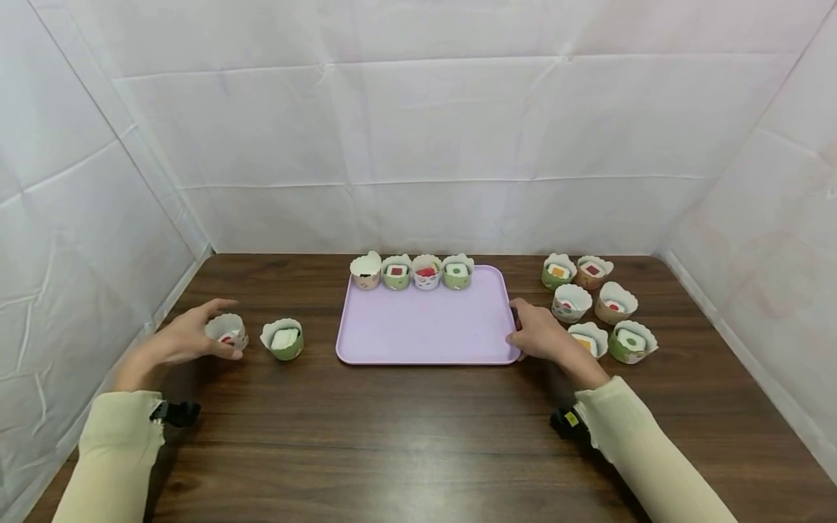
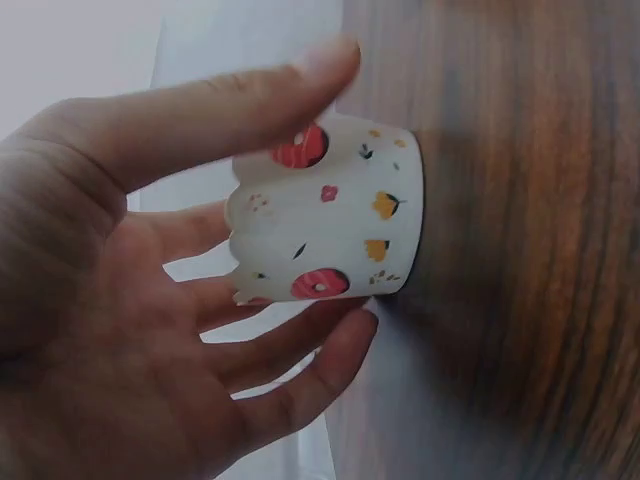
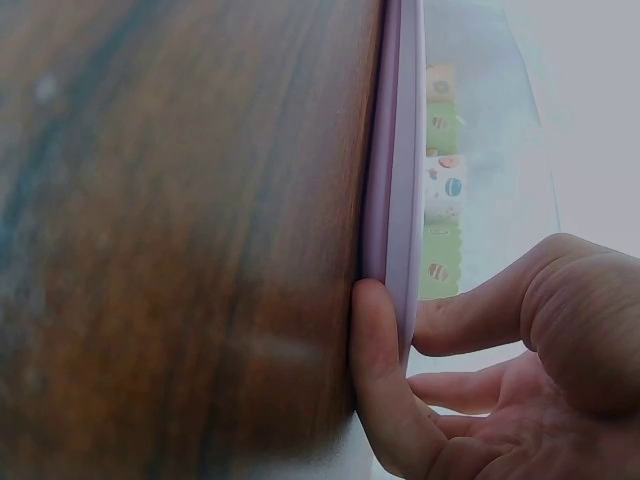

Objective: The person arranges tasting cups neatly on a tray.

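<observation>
At the left of the table, my left hand (image 1: 186, 335) reaches around a white paper baking cup (image 2: 330, 215) printed with flowers and doughnuts. Thumb and fingers are spread on either side of it, and in the head view a gap shows between the index finger and the rim. Something red and white lies inside that cup. Just right of it stands a green paper cup (image 1: 285, 340) with a pale block in it. My right hand (image 1: 543, 333) pinches the right rim of a lilac tray (image 3: 403, 180), thumb on top and a finger at its outer side.
Along the tray's back edge stand several filled paper cups (image 1: 426, 273) in a row. Right of the tray, behind and beside my right hand, several more cups (image 1: 615, 303) stand grouped on the dark wooden table (image 1: 392, 436). White cloth (image 1: 431, 131) hangs behind and at both sides.
</observation>
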